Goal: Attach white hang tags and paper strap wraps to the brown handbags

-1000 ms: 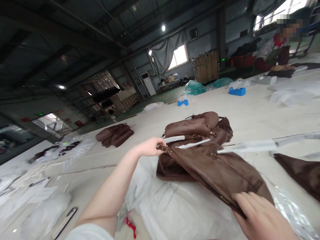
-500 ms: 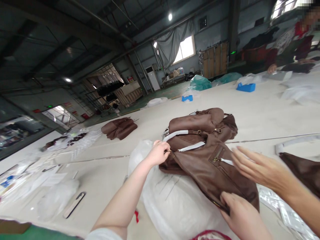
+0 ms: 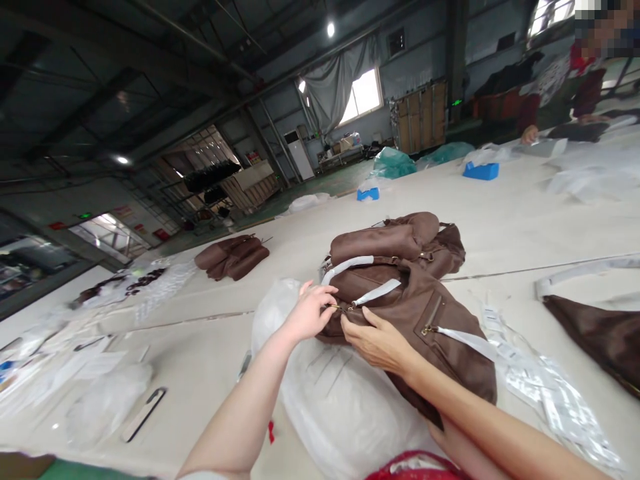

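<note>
A brown leather bag (image 3: 385, 273) lies across a puffy white plastic bag, with pale wrapping on its handle. My left hand (image 3: 313, 310) pinches the end of the zip at the bag's mouth, other fingers raised. My right hand (image 3: 441, 440) is at the bag's lower edge; a co-worker's forearm hides most of it, but the part that shows is closed on the leather. That co-worker's hand (image 3: 375, 339) reaches in from the right and touches the mouth beside my left fingers. A white strip (image 3: 375, 293) hangs from a zip pull there, another (image 3: 465, 341) from the front pocket zip.
A second brown bag (image 3: 233, 258) rests farther left, and another (image 3: 595, 333) at the right edge. On the white table (image 3: 215, 357) are a phone (image 3: 145, 413), blue holders (image 3: 481, 171) and clear plastic packets (image 3: 555, 393). Another person (image 3: 560, 93) works at the far right.
The co-worker's hand has moved left from beside the pocket zip to the bag's mouth, its arm now crossing over my right hand. My left hand keeps its grip, with its fingers lifted more.
</note>
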Demonstrator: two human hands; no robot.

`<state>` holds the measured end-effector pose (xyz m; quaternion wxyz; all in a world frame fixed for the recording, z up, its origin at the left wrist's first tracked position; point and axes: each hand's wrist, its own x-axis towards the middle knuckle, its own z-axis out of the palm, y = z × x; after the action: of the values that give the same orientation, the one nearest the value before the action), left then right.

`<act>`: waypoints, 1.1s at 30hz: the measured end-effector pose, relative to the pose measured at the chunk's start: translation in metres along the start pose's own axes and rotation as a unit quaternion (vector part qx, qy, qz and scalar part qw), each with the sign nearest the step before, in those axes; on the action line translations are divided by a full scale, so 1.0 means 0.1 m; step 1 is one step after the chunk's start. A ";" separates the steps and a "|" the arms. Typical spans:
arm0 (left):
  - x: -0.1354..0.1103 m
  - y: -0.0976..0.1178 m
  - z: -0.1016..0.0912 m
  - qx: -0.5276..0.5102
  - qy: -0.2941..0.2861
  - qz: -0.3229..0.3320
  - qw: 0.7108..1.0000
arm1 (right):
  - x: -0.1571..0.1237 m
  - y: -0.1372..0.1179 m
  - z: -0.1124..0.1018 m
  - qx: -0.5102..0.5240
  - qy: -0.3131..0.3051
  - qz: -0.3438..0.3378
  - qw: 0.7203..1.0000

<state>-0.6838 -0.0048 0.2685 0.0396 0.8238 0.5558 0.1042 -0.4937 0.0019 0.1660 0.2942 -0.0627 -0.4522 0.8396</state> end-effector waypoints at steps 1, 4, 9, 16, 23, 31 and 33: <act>0.00 0.00 -0.01 0.000 0.000 0.002 1.000 | 0.03 0.03 -0.01 0.016 0.014 -0.008 1.000; 0.01 0.01 -0.01 0.001 -0.005 0.000 1.000 | 0.10 0.08 -0.01 0.029 0.059 -0.033 0.997; 0.04 0.02 0.03 0.002 0.009 0.019 1.000 | 0.15 0.11 0.08 0.009 0.177 -0.046 0.983; 0.13 0.19 0.07 0.040 0.029 0.095 0.994 | 0.14 0.11 0.12 -0.059 0.191 -0.045 0.979; 0.21 0.38 0.03 0.069 0.013 0.113 0.991 | 0.06 0.08 0.04 -0.217 0.143 -0.089 0.962; 0.20 0.26 0.14 0.049 -0.003 0.092 0.995 | -0.22 -0.12 -0.22 -0.375 0.092 -0.094 0.917; 0.17 0.22 0.17 0.051 0.004 0.083 0.995 | -0.33 -0.32 -0.37 -0.389 0.105 -0.092 0.911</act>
<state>-0.6536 0.0033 0.2581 -0.0137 0.8678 0.4900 0.0817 -0.4386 0.0235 0.1643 0.3680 -0.2182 -0.7130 0.5555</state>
